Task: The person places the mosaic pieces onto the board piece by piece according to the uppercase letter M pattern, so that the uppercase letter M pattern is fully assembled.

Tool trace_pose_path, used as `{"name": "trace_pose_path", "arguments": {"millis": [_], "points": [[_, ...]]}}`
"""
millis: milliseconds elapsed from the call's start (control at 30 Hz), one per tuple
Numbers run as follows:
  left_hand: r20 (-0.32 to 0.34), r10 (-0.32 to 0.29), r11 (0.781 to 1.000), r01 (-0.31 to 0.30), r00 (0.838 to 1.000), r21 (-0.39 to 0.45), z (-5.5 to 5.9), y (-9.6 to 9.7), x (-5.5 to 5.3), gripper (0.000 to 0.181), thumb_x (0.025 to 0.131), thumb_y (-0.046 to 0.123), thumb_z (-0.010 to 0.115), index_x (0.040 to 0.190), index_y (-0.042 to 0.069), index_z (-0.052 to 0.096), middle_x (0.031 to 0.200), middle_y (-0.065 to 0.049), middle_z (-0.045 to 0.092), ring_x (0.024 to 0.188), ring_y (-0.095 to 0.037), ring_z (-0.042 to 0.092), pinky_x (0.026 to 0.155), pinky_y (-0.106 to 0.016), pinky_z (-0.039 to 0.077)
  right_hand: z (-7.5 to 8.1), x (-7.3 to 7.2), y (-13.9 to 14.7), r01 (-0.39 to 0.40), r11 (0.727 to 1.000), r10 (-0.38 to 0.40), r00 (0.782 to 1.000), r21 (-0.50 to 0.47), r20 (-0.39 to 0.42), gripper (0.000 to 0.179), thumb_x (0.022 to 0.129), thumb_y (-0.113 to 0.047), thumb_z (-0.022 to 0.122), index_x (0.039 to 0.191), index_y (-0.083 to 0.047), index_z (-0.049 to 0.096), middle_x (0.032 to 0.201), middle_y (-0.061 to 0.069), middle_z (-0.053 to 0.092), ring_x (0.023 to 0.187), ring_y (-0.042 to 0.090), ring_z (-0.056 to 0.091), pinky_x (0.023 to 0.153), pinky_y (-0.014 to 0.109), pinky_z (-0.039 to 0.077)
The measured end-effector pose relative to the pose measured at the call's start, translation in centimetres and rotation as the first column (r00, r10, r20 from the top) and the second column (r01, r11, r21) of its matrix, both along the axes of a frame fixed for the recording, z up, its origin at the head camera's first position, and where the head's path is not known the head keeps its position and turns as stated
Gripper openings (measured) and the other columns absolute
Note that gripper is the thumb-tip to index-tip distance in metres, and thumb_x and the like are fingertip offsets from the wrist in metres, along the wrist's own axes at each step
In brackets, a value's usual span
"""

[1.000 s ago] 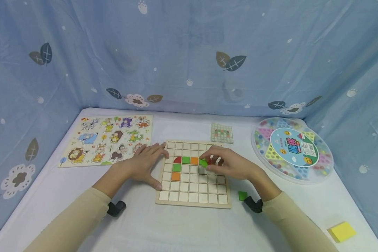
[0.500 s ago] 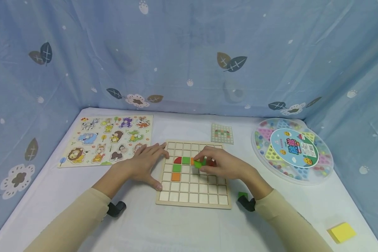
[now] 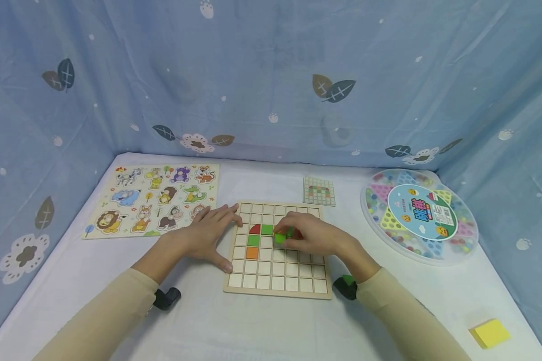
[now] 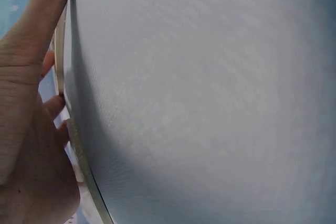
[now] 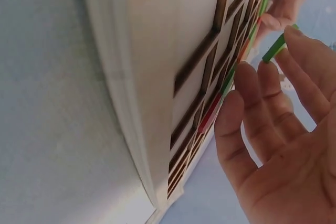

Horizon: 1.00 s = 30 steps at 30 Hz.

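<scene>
A wooden grid board (image 3: 277, 269) lies in front of me. My left hand (image 3: 208, 239) rests at its left side, fingers spread, with the thumb at the lower left edge. Between thumb and fingertip, my right hand (image 3: 316, 235) pinches a green square tile (image 3: 279, 238) over the middle of the grid. The right wrist view shows this tile (image 5: 274, 48) held tilted, above the board's surface. Set in the grid are a red quarter-round piece (image 3: 255, 229), green tiles (image 3: 267, 229) and an orange tile (image 3: 252, 252). More pieces in that row are partly hidden under my right hand.
A small pattern card (image 3: 318, 191) lies behind the board. An animal puzzle (image 3: 164, 195) is at back left, a round marble game box (image 3: 422, 215) at back right. A yellow block (image 3: 490, 333) sits at front right. Another green piece (image 3: 347, 279) shows beside my right wrist.
My right hand has moved left along the row with the green tile, which now covers the orange tile's spot in the head view. My left hand has stayed in place.
</scene>
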<state>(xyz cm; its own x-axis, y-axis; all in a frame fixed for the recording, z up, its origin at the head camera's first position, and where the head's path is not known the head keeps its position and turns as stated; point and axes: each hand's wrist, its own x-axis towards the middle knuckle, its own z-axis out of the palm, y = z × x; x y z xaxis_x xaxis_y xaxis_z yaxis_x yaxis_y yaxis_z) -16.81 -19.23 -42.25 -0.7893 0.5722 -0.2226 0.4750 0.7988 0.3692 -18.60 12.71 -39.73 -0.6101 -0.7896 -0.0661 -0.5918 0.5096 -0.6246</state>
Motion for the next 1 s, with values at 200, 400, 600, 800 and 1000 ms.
{"name": "trace_pose_path", "arguments": {"millis": [200, 400, 600, 800, 1000], "points": [[0.004, 0.001, 1.0, -0.001, 1.0, -0.011, -0.1, 0.0, -0.1, 0.106, 0.057, 0.083, 0.08, 0.14, 0.031, 0.04, 0.174, -0.007, 0.007, 0.159, -0.037, 0.01, 0.124, -0.066, 0.002, 0.0, -0.1, -0.5, 0.005, 0.998, -0.004, 1.0, 0.062, -0.014, 0.03, 0.098, -0.02, 0.071, 0.127, -0.011, 0.07, 0.115, -0.003, 0.066, 0.084, 0.008, 0.055, 0.078, 0.026, 0.052], [0.004, 0.004, 1.0, -0.003, 1.0, -0.005, 0.1, 0.1, 0.0, 0.105, 0.056, 0.082, 0.081, 0.139, 0.03, 0.041, 0.174, -0.008, 0.007, 0.158, -0.039, 0.011, 0.124, -0.067, 0.003, 0.1, -0.1, -0.7, 0.01, 0.996, -0.008, 1.0, 0.087, -0.023, 0.028, 0.098, -0.019, 0.071, 0.125, -0.011, 0.071, 0.113, -0.003, 0.066, 0.085, 0.01, 0.056, 0.078, 0.026, 0.051], [0.005, 0.002, 1.0, -0.002, 1.0, -0.004, 0.2, 0.0, 0.1, 0.105, 0.057, 0.082, 0.081, 0.138, 0.03, 0.041, 0.174, -0.009, 0.008, 0.158, -0.039, 0.012, 0.123, -0.068, 0.004, -0.1, -0.2, -0.9, 0.015, 0.994, -0.011, 0.999, 0.107, -0.039, 0.026, 0.098, -0.02, 0.072, 0.123, -0.013, 0.071, 0.114, -0.004, 0.066, 0.086, 0.012, 0.057, 0.078, 0.026, 0.051], [0.009, 0.002, 1.0, -0.002, 1.0, -0.004, 0.0, 0.0, 0.0, 0.105, 0.057, 0.082, 0.081, 0.139, 0.029, 0.041, 0.174, -0.008, 0.007, 0.158, -0.038, 0.011, 0.123, -0.067, 0.003, -0.3, -0.1, -1.1, 0.021, 0.991, -0.015, 0.999, 0.136, -0.046, 0.026, 0.097, -0.02, 0.074, 0.122, -0.014, 0.071, 0.114, -0.004, 0.067, 0.087, 0.01, 0.058, 0.081, 0.027, 0.052], [0.011, 0.002, 1.0, -0.002, 1.0, -0.001, -0.1, 0.1, -0.1, 0.105, 0.056, 0.082, 0.08, 0.139, 0.03, 0.041, 0.174, -0.007, 0.006, 0.158, -0.038, 0.011, 0.123, -0.067, 0.002, -0.4, -0.1, -1.1, 0.032, 0.989, -0.022, 0.997, 0.143, -0.07, 0.025, 0.097, -0.021, 0.074, 0.121, -0.016, 0.071, 0.11, -0.005, 0.066, 0.085, 0.01, 0.056, 0.079, 0.027, 0.051]]}}
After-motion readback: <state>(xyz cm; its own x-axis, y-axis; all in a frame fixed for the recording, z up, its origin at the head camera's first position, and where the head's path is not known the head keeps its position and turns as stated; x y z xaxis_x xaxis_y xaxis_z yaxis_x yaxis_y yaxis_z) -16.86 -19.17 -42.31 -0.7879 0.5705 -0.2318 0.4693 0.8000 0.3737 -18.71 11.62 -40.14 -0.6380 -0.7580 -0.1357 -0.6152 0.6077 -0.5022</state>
